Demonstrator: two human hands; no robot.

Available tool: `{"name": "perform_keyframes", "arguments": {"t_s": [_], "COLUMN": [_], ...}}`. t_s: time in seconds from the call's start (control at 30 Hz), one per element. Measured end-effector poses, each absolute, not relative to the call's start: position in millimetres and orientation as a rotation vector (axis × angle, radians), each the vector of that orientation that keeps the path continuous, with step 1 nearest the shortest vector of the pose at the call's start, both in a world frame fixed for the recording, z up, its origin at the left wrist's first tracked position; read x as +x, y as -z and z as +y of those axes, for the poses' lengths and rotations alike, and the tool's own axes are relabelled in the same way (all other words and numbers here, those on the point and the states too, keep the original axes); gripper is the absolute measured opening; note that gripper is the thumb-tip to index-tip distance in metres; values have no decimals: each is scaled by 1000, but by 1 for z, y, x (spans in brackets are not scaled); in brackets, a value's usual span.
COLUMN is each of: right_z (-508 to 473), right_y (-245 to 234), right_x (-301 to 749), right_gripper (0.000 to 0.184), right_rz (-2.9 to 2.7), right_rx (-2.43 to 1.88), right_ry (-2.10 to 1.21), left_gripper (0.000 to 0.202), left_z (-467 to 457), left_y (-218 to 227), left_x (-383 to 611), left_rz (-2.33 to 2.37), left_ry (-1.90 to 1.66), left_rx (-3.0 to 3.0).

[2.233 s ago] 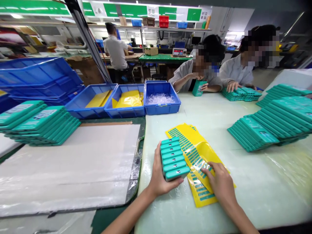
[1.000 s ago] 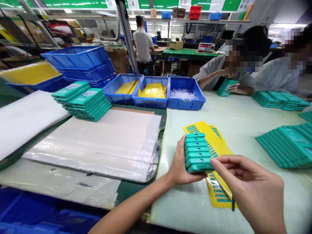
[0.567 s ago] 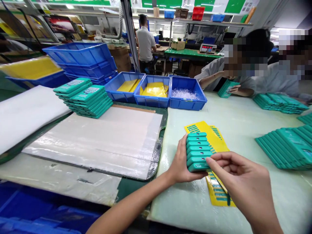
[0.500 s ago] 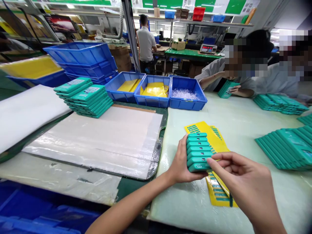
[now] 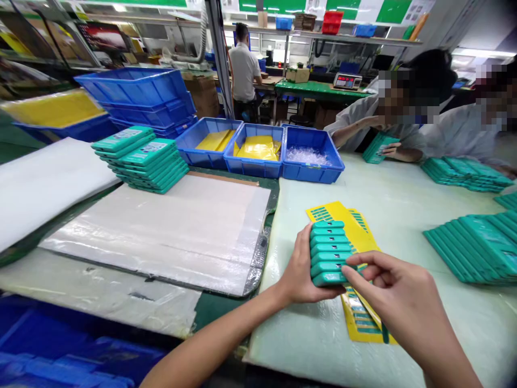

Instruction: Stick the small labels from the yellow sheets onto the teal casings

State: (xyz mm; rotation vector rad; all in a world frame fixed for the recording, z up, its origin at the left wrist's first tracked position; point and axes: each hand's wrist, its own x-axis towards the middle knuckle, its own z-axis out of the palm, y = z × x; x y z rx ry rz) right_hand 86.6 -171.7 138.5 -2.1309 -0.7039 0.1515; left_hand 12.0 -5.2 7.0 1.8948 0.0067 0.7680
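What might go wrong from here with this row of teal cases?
The left hand steadies the row of teal cases from its left side; the far ones may fan out or topple. The right hand touches the nearest case, which may slip. The yellow sheets underneath could slide or crease.

A green-topped bench (image 5: 319, 86) and shelf (image 5: 343, 36) of coloured bins (image 5: 332, 21) stand behind a slanting grey post (image 5: 220, 64).

Bright, even overhead light leaves soft shadows, glare streaks the plastic-covered sheet (image 5: 161, 237) at near left, and wide-angle distortion bends and softens the far edges.
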Motion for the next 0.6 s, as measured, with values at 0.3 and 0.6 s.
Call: {"name": "perform_keyframes", "arguments": {"t_s": [0.3,0.6], "right_z": [-200,-182], "right_y": [-173,-164], "right_x": [134,107], "right_gripper": [50,25], "right_rz": [-572,-438], "right_rx": [-1856,-1754], "right_ry": [-375,-81], "left_gripper": [158,157], "left_z": [-6,-5], "left_y": [-10,-8], "left_x": [11,11], "left_rz": [54,55], "left_ry": [-735,-735], "left_rx": [1920,1914]}}
